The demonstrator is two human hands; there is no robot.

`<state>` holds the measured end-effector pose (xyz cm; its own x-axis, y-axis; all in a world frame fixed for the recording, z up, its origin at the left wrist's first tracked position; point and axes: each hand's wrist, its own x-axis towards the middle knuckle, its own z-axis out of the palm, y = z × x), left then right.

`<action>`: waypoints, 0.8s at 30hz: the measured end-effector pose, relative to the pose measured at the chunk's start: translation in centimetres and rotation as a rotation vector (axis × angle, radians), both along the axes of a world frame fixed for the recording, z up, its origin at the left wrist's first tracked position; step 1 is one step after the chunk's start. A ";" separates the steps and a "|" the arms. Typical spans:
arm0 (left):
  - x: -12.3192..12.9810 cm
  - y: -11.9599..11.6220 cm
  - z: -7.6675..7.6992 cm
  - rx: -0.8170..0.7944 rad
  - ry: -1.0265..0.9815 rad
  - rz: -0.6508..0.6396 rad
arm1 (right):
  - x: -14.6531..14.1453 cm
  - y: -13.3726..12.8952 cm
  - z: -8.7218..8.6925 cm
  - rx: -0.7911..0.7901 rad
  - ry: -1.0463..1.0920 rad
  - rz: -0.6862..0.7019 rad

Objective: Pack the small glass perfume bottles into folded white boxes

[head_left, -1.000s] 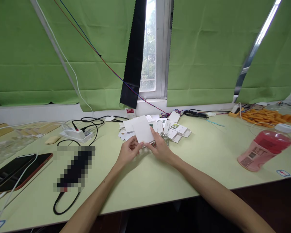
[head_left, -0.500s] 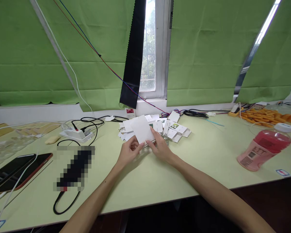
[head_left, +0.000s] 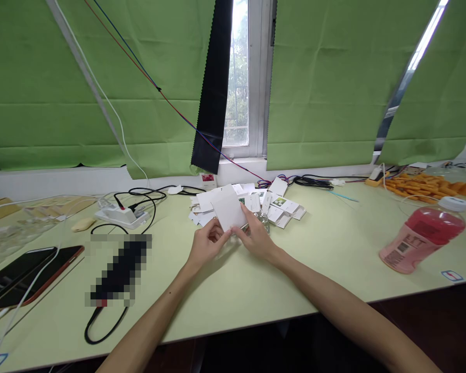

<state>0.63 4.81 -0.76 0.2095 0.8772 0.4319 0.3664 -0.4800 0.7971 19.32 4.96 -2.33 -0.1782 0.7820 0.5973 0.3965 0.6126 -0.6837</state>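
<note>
A flat white card or small box [head_left: 228,207] is held tilted between both hands near the middle of the table. My left hand [head_left: 207,242] grips its lower left edge, fingers curled behind it. My right hand [head_left: 255,233] pinches its lower right side, with the thumb near the left thumb at the bottom corner. Behind and around it lies a loose pile of white cards and boxes [head_left: 283,208], some with small green pictures. Something shiny and clear [head_left: 264,220] lies just beyond my right hand.
On the pale green table [head_left: 233,300] are a power strip [head_left: 124,215] with black cables, two phones [head_left: 42,274] and a pixelated dark object [head_left: 120,272] at left. A pink drink bottle [head_left: 423,235] and orange pieces [head_left: 423,186] are at right.
My two thumbs have come closer together at the bottom corner of the white card. Otherwise the hands and card have hardly moved.
</note>
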 end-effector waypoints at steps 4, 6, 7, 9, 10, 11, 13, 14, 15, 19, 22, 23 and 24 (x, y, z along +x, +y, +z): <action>0.0 0.0 0.0 0.026 0.005 0.006 | 0.0 0.0 0.0 -0.004 -0.004 0.004; 0.0 0.0 0.0 0.035 0.006 0.005 | 0.0 0.0 -0.1 -0.014 -0.006 0.002; 0.0 -0.1 0.1 0.037 0.008 0.004 | 0.0 0.0 -0.1 -0.022 -0.005 0.000; 0.0 -0.1 0.2 0.039 0.009 0.004 | 0.0 0.0 -0.1 -0.033 -0.005 -0.003; 0.1 -0.1 0.2 0.039 0.009 0.004 | 0.0 0.0 -0.1 -0.035 -0.004 -0.002; 0.1 -0.1 0.2 0.039 0.008 0.003 | 0.0 0.0 -0.1 -0.034 -0.003 -0.001; 0.0 -0.1 0.2 0.039 0.008 0.000 | 0.0 -0.1 0.0 -0.029 0.001 0.005; 0.0 -0.1 0.2 0.042 0.009 -0.002 | 0.0 -0.1 0.0 -0.029 0.002 0.008; 0.0 0.0 0.1 0.046 0.008 -0.003 | 0.0 -0.1 0.0 -0.028 0.002 0.009; 0.0 0.0 0.0 0.057 0.007 -0.006 | 0.0 -0.1 0.0 -0.027 -0.009 -0.003; 0.0 0.0 0.1 0.057 0.007 -0.010 | 0.0 0.0 0.0 -0.023 -0.006 -0.001; 0.0 0.0 0.1 0.056 0.006 -0.011 | 0.0 0.0 0.0 -0.023 -0.004 0.002; 0.0 0.0 0.1 0.056 0.006 -0.011 | 0.1 0.0 -0.1 -0.024 -0.002 0.004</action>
<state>0.62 4.80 -0.69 0.2218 0.8493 0.4790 0.3657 -0.5278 0.7666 19.37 4.97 -2.39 -0.1824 0.7955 0.5778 0.3953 0.5974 -0.6977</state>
